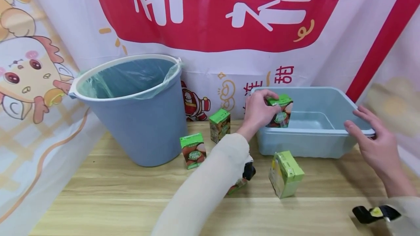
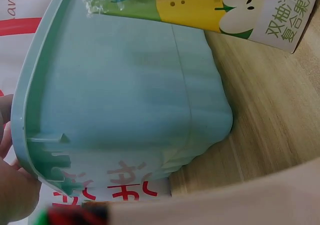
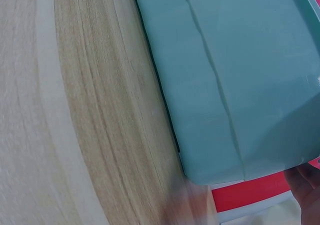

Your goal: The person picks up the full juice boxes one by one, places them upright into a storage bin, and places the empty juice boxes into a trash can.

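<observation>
My left hand [image 1: 259, 109] pinches a small juice box [image 1: 281, 114] with a green top and dark red front. It holds the box just inside the left end of a light blue plastic basin [image 1: 315, 139]. At the basin's right end my right hand [image 1: 377, 139] grips the rim, thumb over the near edge. A yellow-green juice box [image 1: 286, 174] stands on the table before the basin; its fruit-printed side [image 2: 220, 10] fills the top of the left wrist view. In the right wrist view, only part of the right hand [image 3: 306, 187] shows by the basin.
Left of the basin stand a brown-fronted juice box [image 1: 220, 125] and a red-fronted one [image 1: 193, 151]. Another box [image 1: 238, 185] is mostly hidden under my left sleeve. A blue bin [image 1: 147, 130] with a clear liner stands at the back left, before a printed cloth [image 1: 210, 61].
</observation>
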A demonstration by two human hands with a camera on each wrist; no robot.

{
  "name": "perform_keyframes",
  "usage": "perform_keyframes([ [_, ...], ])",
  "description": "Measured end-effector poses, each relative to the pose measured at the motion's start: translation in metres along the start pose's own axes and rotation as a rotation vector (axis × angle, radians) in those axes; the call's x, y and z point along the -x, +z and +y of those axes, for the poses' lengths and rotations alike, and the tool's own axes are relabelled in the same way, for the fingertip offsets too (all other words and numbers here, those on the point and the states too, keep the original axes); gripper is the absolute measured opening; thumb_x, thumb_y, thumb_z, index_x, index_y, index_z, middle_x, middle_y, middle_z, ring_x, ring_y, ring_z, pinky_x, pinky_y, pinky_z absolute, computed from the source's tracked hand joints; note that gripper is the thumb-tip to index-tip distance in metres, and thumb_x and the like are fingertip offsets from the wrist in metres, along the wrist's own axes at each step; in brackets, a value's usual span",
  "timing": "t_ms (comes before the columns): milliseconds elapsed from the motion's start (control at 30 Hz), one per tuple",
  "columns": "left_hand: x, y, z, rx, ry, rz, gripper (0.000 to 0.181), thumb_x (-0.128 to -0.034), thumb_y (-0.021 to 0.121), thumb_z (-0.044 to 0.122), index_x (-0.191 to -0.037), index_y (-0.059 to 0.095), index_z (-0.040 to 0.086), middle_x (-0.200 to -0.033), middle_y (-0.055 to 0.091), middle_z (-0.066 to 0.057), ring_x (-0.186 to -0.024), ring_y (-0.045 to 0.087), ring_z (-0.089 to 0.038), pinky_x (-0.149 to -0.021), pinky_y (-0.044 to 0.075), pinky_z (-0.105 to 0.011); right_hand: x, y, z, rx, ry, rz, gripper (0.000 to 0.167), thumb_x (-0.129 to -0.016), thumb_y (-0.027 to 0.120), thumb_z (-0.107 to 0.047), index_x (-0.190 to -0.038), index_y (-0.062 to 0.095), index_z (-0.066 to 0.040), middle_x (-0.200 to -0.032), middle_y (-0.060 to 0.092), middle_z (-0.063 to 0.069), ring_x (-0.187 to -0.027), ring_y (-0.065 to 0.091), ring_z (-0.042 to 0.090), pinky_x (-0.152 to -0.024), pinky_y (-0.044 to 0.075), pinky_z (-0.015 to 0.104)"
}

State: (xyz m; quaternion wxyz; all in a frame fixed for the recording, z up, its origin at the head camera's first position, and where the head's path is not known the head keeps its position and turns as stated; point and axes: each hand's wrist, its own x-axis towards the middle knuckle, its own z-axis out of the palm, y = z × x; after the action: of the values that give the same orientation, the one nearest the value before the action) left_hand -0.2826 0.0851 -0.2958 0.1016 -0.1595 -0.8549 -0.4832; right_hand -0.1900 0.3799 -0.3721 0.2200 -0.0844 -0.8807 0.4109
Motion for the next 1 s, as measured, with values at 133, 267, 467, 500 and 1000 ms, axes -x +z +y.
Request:
perform_keyframes([
  [133,-0.0005,0.0009,-0.0006,-0.028,0.013,-0.019,0.020,-0.0892,0.086,0.017,-0.108,0.080,0.021,-0.111,0.078,0.007,-0.101,0.067,-0.011,-0.081,0.049,-0.019,0.0003,0.0002,0.0001,0.004,0.004,-0.001,0.066,-0.106,0.060,-0.046,-0.166,0.039,-0.029,-0.175,0.018,-0.024,-0.165,0.022,0.035,-0.095,0.033,-0.004],
  [267,-0.0004,0.0020,-0.0007,-0.062,0.023,-0.030,0.021,-0.0896,0.086,0.017,-0.109,0.081,0.021,-0.111,0.078,0.007,-0.095,0.066,-0.008,-0.077,0.048,-0.016,0.0009,0.0006,0.0010,0.000,0.003,-0.003,0.066,-0.106,0.059,-0.046,-0.166,0.038,-0.029,-0.176,0.018,-0.024,-0.166,0.021,0.034,-0.108,0.032,0.003],
  [467,-0.0009,0.0042,-0.0007,-0.092,0.032,-0.048,0.023,-0.0901,0.085,0.015,-0.112,0.081,0.021,-0.117,0.078,0.005,-0.100,0.066,-0.006,-0.078,0.051,-0.014,-0.0001,0.0003,0.0007,-0.003,-0.003,-0.001,0.065,-0.106,0.060,-0.046,-0.165,0.039,-0.029,-0.174,0.019,-0.027,-0.166,0.021,0.030,-0.101,0.031,-0.002],
  [500,-0.0011,0.0049,-0.0006,-0.096,0.032,-0.051,0.023,-0.0901,0.085,0.014,-0.112,0.081,0.021,-0.119,0.078,0.005,-0.103,0.066,-0.006,-0.079,0.052,-0.014,-0.0005,0.0000,0.0004,-0.005,-0.005,0.000,0.065,-0.106,0.060,-0.046,-0.165,0.039,-0.029,-0.174,0.020,-0.027,-0.166,0.022,0.029,-0.098,0.031,-0.004],
  [1000,-0.0091,0.0097,0.0011,-0.440,0.051,-0.153,0.029,-0.0948,0.080,0.028,-0.123,0.076,0.026,-0.126,0.075,0.011,-0.115,0.067,-0.008,-0.096,0.054,-0.024,-0.0015,-0.0008,-0.0005,-0.005,-0.014,0.002,0.065,-0.106,0.061,-0.045,-0.165,0.040,-0.028,-0.175,0.021,-0.025,-0.164,0.026,0.031,-0.078,0.032,-0.006],
])
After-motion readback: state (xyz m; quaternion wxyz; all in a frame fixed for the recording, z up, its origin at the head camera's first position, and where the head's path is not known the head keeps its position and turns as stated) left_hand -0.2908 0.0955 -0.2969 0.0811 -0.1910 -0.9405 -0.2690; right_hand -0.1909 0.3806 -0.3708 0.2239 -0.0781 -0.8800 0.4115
